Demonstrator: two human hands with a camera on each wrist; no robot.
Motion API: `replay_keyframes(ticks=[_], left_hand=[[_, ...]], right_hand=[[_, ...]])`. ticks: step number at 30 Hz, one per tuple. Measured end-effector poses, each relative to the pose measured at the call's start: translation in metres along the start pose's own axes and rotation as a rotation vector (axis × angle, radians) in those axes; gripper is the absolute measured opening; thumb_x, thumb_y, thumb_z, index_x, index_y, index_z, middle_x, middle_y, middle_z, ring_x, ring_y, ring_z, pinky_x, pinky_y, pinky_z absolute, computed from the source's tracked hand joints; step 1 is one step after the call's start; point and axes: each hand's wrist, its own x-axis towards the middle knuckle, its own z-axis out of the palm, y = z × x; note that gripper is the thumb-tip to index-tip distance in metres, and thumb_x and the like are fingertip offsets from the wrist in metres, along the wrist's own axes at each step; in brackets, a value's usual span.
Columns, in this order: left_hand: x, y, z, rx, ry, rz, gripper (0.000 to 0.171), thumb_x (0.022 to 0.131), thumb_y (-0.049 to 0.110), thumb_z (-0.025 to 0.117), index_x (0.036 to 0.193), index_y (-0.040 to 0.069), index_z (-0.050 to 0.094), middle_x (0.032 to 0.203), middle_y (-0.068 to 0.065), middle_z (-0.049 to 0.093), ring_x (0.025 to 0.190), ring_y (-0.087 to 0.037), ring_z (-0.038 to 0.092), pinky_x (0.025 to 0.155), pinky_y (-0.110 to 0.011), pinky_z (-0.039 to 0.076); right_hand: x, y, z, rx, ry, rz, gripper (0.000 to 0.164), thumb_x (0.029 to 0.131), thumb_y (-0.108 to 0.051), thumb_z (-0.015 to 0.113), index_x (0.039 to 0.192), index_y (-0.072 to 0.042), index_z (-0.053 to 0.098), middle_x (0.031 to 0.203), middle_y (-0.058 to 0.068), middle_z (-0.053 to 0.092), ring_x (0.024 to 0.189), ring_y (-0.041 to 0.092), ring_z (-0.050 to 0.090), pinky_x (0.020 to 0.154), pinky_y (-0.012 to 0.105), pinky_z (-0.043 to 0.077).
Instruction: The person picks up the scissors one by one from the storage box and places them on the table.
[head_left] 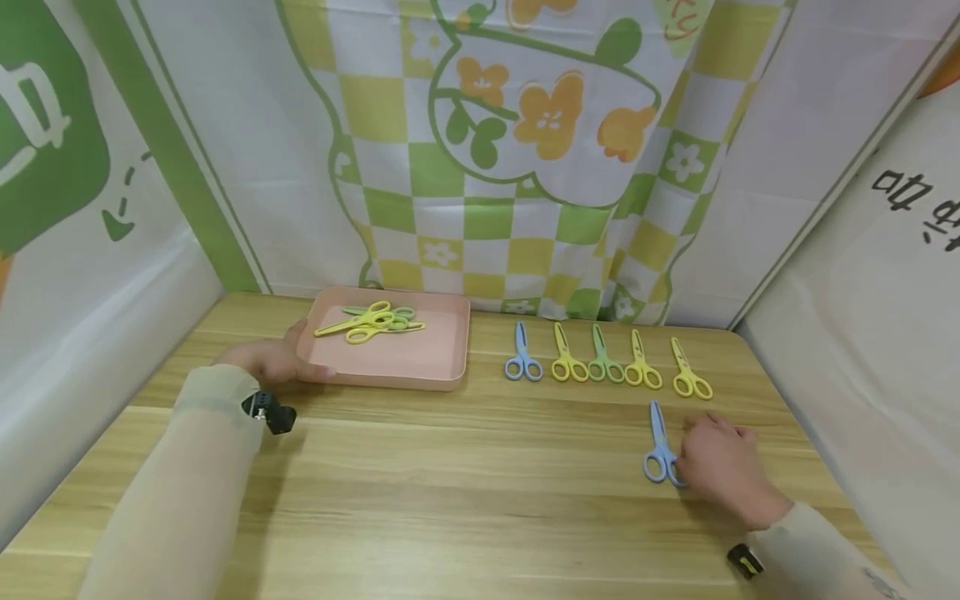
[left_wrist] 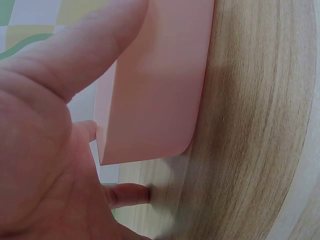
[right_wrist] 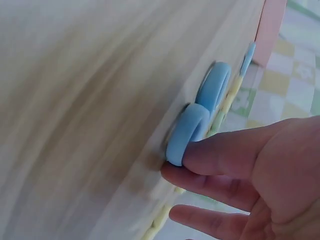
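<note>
My left hand (head_left: 273,360) holds the left end of a shallow pink tray (head_left: 397,381), its thumb (left_wrist: 100,47) along the front wall and its other fingers around the left side. Inside the tray lies a small pile of scissors, yellow (head_left: 363,322) on top and green (head_left: 405,314) beneath. On the right, my right hand (head_left: 723,465) pinches one handle ring of a pair of blue scissors (head_left: 657,433) between thumb and finger. These scissors lie on the table with blades pointing away. The right wrist view shows the pinched blue ring (right_wrist: 181,135) close up.
Behind the right hand, a row of scissors stretches along the wooden table (head_left: 450,492): blue (head_left: 522,354), yellow (head_left: 567,358), green (head_left: 602,358), then two more yellow pairs, the last (head_left: 688,373) at the right end. A patterned curtain (head_left: 510,208) hangs at the table's back edge.
</note>
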Motion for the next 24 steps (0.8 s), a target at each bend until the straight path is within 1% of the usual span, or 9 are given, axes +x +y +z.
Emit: replay_keyframes(ticks=[3,6,8,10,12,14,15,18,24], left_hand=[[0.000,0.001,0.000,-0.004,0.001,-0.005,0.151,0.067,0.067,0.082,0.151,0.007,-0.029,0.156,-0.029,-0.025,0.142,-0.052,-0.014,0.110,-0.067,-0.004],[0.002,0.001,-0.001,-0.006,-0.001,-0.004,0.152,0.067,0.067,0.082,0.151,0.007,-0.030,0.156,-0.029,-0.025,0.142,-0.051,-0.014,0.110,-0.066,-0.004],[0.003,0.000,-0.001,-0.006,-0.002,-0.005,0.152,0.067,0.067,0.082,0.151,0.007,-0.030,0.156,-0.029,-0.025,0.142,-0.051,-0.014,0.110,-0.066,-0.004],[0.002,0.000,-0.002,-0.005,-0.003,-0.002,0.152,0.067,0.067,0.082,0.151,0.007,-0.030,0.156,-0.029,-0.026,0.142,-0.051,-0.015,0.110,-0.066,-0.004],[0.003,0.000,-0.002,-0.001,-0.001,0.006,0.152,0.067,0.067,0.082,0.150,0.006,-0.029,0.156,-0.030,-0.025,0.142,-0.051,-0.014,0.110,-0.066,-0.003],[0.003,-0.001,-0.002,-0.004,0.000,0.010,0.152,0.067,0.066,0.082,0.150,0.005,-0.029,0.156,-0.031,-0.024,0.142,-0.051,-0.013,0.111,-0.066,-0.003],[0.003,-0.001,-0.002,-0.009,-0.002,0.011,0.152,0.067,0.066,0.083,0.150,0.005,-0.029,0.156,-0.031,-0.024,0.142,-0.051,-0.013,0.111,-0.066,-0.003],[0.003,-0.002,-0.001,-0.020,-0.009,-0.001,0.152,0.067,0.065,0.083,0.151,0.007,-0.030,0.156,-0.030,-0.025,0.142,-0.051,-0.014,0.111,-0.066,-0.003],[0.001,0.000,0.000,-0.025,-0.003,-0.015,0.152,0.067,0.066,0.083,0.151,0.009,-0.030,0.157,-0.029,-0.024,0.142,-0.051,-0.013,0.110,-0.067,-0.003]], right_hand=[[-0.001,0.011,-0.004,0.019,0.005,0.036,0.007,0.075,-0.010,0.068,0.070,-0.006,0.065,0.120,0.025,0.064,0.119,0.055,0.046,0.087,0.068,0.032],[-0.003,0.022,-0.004,0.061,0.054,0.044,0.017,0.071,-0.009,0.069,0.082,0.004,0.067,0.116,0.027,0.064,0.115,0.055,0.048,0.085,0.067,0.034],[-0.004,0.028,-0.004,0.084,0.097,0.027,0.017,0.069,-0.008,0.068,0.080,0.005,0.065,0.110,0.028,0.065,0.111,0.055,0.050,0.084,0.066,0.034],[-0.005,0.035,-0.001,0.123,0.171,-0.007,0.021,0.068,-0.007,0.068,0.081,0.008,0.064,0.104,0.029,0.065,0.106,0.055,0.053,0.082,0.064,0.036],[-0.005,0.037,0.001,0.142,0.212,-0.027,0.017,0.067,-0.007,0.069,0.076,0.005,0.062,0.095,0.026,0.066,0.101,0.053,0.056,0.080,0.063,0.036],[-0.002,0.036,0.001,0.116,0.180,-0.003,0.012,0.070,-0.008,0.070,0.067,-0.002,0.059,0.087,0.018,0.066,0.098,0.050,0.057,0.075,0.062,0.036],[-0.001,0.036,0.001,0.108,0.170,0.000,0.014,0.070,-0.008,0.070,0.064,-0.004,0.058,0.082,0.014,0.065,0.096,0.049,0.058,0.073,0.061,0.037],[0.003,0.033,-0.001,0.043,0.071,0.046,0.025,0.075,-0.011,0.069,0.058,-0.014,0.051,0.078,0.004,0.061,0.092,0.044,0.058,0.068,0.058,0.037],[0.007,0.033,-0.004,0.038,0.057,0.058,0.026,0.078,-0.012,0.068,0.057,-0.015,0.052,0.083,0.008,0.065,0.078,0.031,0.056,0.067,0.054,0.037]])
